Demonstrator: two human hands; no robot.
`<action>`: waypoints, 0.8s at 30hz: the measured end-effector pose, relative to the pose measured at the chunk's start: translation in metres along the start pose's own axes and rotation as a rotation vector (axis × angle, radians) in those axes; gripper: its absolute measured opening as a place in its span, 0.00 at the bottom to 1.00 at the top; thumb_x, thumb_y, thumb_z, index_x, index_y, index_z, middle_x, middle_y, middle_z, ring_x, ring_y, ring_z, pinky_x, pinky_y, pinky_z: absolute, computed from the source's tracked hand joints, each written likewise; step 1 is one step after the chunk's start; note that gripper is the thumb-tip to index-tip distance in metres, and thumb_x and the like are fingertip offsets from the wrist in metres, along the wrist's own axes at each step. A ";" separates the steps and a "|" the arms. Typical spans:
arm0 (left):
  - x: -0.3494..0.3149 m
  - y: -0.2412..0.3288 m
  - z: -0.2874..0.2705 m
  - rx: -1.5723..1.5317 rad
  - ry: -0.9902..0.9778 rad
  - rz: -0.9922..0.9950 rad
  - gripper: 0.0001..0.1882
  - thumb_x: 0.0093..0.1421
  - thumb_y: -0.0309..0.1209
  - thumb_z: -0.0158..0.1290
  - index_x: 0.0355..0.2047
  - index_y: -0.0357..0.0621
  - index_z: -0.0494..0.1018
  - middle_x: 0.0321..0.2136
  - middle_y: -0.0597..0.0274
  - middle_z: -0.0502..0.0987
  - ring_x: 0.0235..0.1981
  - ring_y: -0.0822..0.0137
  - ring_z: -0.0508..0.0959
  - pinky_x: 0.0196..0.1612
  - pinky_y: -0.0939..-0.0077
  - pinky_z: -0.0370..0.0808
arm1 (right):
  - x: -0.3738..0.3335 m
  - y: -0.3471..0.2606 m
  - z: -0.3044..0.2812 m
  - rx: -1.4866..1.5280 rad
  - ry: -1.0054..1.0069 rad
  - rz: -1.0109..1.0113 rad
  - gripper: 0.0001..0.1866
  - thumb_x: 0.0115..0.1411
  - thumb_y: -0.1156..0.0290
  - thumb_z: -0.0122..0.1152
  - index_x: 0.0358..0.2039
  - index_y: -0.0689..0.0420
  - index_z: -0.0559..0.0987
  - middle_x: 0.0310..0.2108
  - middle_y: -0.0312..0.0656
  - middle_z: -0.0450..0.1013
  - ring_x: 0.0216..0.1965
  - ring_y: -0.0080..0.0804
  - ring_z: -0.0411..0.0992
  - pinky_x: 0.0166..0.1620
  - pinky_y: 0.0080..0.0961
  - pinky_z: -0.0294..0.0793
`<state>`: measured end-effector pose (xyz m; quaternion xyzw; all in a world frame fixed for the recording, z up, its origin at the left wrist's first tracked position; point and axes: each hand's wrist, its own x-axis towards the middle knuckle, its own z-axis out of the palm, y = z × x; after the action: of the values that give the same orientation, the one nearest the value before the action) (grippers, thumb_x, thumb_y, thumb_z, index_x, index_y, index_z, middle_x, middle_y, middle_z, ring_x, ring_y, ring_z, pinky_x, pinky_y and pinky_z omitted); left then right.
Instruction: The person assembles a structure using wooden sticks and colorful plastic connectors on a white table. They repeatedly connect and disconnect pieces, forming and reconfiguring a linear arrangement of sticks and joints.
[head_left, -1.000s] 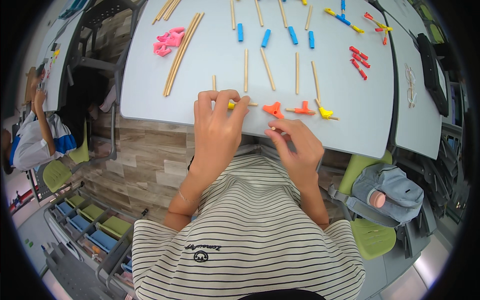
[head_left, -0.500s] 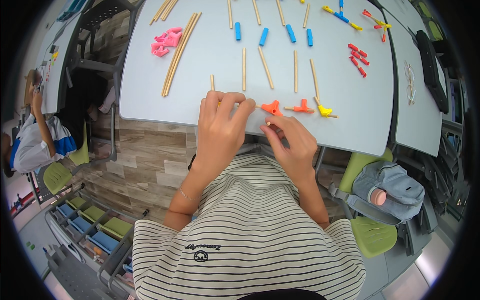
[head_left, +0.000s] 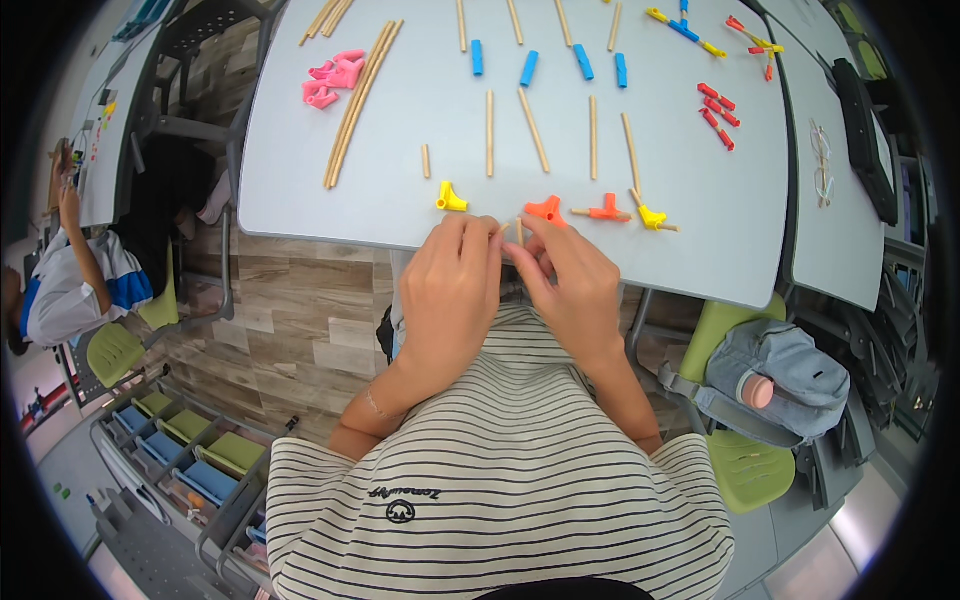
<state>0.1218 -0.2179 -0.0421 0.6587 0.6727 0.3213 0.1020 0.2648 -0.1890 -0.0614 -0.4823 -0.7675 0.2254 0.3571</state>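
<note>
My left hand [head_left: 452, 290] and my right hand [head_left: 572, 285] meet at the table's near edge, fingertips almost touching. Between my right thumb and fingers a short wooden stick [head_left: 519, 232] stands up. My left fingers are pinched around a pale wooden stick end, mostly hidden by the fingers. Just beyond my left hand lies a yellow connector [head_left: 451, 197], with a short wooden stick [head_left: 426, 161] behind it. An orange connector [head_left: 545, 209] sits right past my right fingertips. Farther right are an orange connector with sticks [head_left: 604, 209] and a yellow connector with sticks [head_left: 652, 217].
Longer wooden sticks [head_left: 490, 135] and blue tubes [head_left: 529, 69] lie in rows on the white table [head_left: 280, 200]. Pink connectors [head_left: 335, 78] and long sticks [head_left: 365, 105] are at left, red pieces [head_left: 718, 115] at right. A grey backpack [head_left: 775, 375] rests on a green chair.
My left hand has drawn back toward me from above the yellow connector, uncovering it. My right hand has shifted slightly left, bringing the fingertips together, and its stick now points up.
</note>
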 end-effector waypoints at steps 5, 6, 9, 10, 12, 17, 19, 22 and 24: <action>0.001 -0.002 0.002 0.012 -0.059 -0.052 0.06 0.63 0.24 0.57 0.39 0.41 0.73 0.31 0.59 0.75 0.25 0.61 0.78 0.26 0.67 0.74 | 0.001 -0.005 0.002 -0.064 -0.037 0.048 0.19 0.55 0.70 0.72 0.47 0.61 0.80 0.25 0.40 0.74 0.24 0.34 0.73 0.27 0.29 0.74; 0.001 -0.002 0.003 0.009 -0.069 -0.066 0.06 0.63 0.24 0.56 0.40 0.40 0.73 0.31 0.58 0.74 0.25 0.61 0.79 0.26 0.67 0.74 | 0.001 -0.006 0.002 -0.076 -0.046 0.053 0.19 0.56 0.70 0.72 0.47 0.60 0.79 0.26 0.40 0.74 0.24 0.34 0.74 0.28 0.30 0.74; 0.001 -0.002 0.005 -0.013 -0.059 -0.097 0.07 0.63 0.23 0.57 0.41 0.39 0.73 0.32 0.57 0.75 0.24 0.63 0.79 0.26 0.69 0.75 | 0.003 -0.009 0.003 -0.098 -0.062 0.059 0.20 0.56 0.70 0.71 0.49 0.59 0.79 0.26 0.40 0.73 0.25 0.35 0.74 0.28 0.30 0.75; 0.001 -0.002 0.004 -0.034 -0.055 -0.112 0.08 0.63 0.22 0.57 0.42 0.38 0.73 0.32 0.56 0.76 0.24 0.64 0.79 0.26 0.70 0.75 | 0.003 -0.009 0.003 -0.097 -0.060 0.054 0.20 0.56 0.70 0.71 0.49 0.59 0.79 0.27 0.40 0.73 0.25 0.35 0.74 0.28 0.30 0.75; 0.000 -0.003 0.003 -0.077 -0.045 -0.144 0.09 0.62 0.22 0.57 0.43 0.37 0.73 0.33 0.56 0.76 0.25 0.66 0.79 0.26 0.72 0.75 | 0.003 -0.010 0.005 -0.097 -0.054 0.047 0.20 0.56 0.70 0.71 0.49 0.59 0.78 0.27 0.40 0.73 0.25 0.35 0.74 0.27 0.30 0.75; -0.004 -0.007 -0.003 -0.162 -0.055 -0.135 0.11 0.61 0.20 0.58 0.44 0.37 0.74 0.34 0.56 0.77 0.25 0.70 0.78 0.26 0.76 0.74 | 0.003 -0.011 0.008 -0.120 -0.043 0.062 0.20 0.56 0.70 0.71 0.48 0.58 0.78 0.27 0.40 0.73 0.25 0.36 0.74 0.27 0.30 0.75; -0.007 -0.008 -0.006 -0.186 -0.068 -0.133 0.11 0.61 0.19 0.59 0.44 0.36 0.74 0.33 0.57 0.76 0.25 0.70 0.77 0.26 0.77 0.74 | 0.004 -0.013 0.008 -0.135 -0.043 0.066 0.19 0.56 0.70 0.71 0.47 0.58 0.78 0.27 0.40 0.73 0.25 0.35 0.74 0.26 0.30 0.75; -0.009 -0.010 -0.011 -0.201 -0.103 -0.131 0.10 0.60 0.19 0.59 0.43 0.37 0.74 0.32 0.58 0.75 0.25 0.70 0.77 0.27 0.77 0.74 | 0.004 -0.014 0.010 -0.139 -0.038 0.070 0.18 0.56 0.69 0.71 0.45 0.58 0.78 0.27 0.40 0.73 0.25 0.35 0.74 0.26 0.30 0.74; -0.010 -0.010 -0.012 -0.198 -0.115 -0.130 0.10 0.60 0.19 0.59 0.42 0.37 0.74 0.31 0.59 0.75 0.25 0.70 0.76 0.27 0.78 0.74 | 0.003 -0.014 0.010 -0.122 -0.033 0.066 0.17 0.56 0.69 0.71 0.44 0.59 0.79 0.28 0.40 0.73 0.25 0.36 0.74 0.27 0.30 0.74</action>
<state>0.1080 -0.2298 -0.0417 0.6177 0.6721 0.3406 0.2253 0.2481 -0.1927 -0.0570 -0.5244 -0.7692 0.1980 0.3067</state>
